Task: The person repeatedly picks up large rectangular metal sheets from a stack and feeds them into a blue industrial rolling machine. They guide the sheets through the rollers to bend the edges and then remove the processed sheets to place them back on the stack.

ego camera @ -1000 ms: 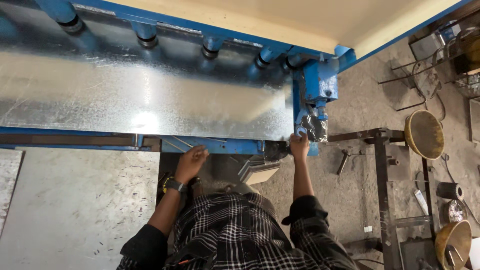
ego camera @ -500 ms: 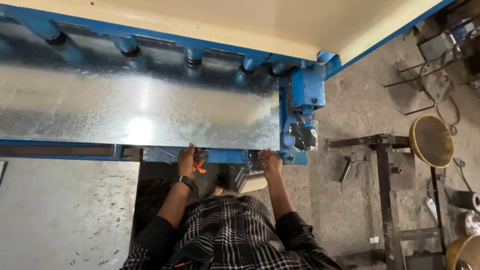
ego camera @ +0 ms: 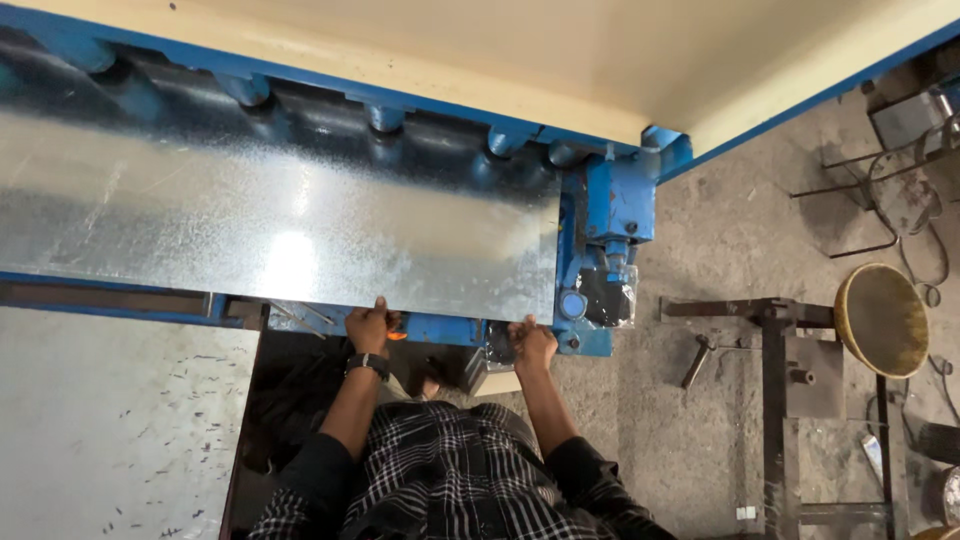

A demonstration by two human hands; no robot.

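Galvanised sheet (ego camera: 290,240) lies flat in the blue machine (ego camera: 615,215), just beyond our grips: left hand (ego camera: 370,325) and right hand (ego camera: 532,345) clamped on its near edge, sheet seated, uncut.

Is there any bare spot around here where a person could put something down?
The flat sheet left of the left hand lies bare, as does the concrete floor between the blue machine and the round stool. Right of the right hand, the metal stand crowds things.
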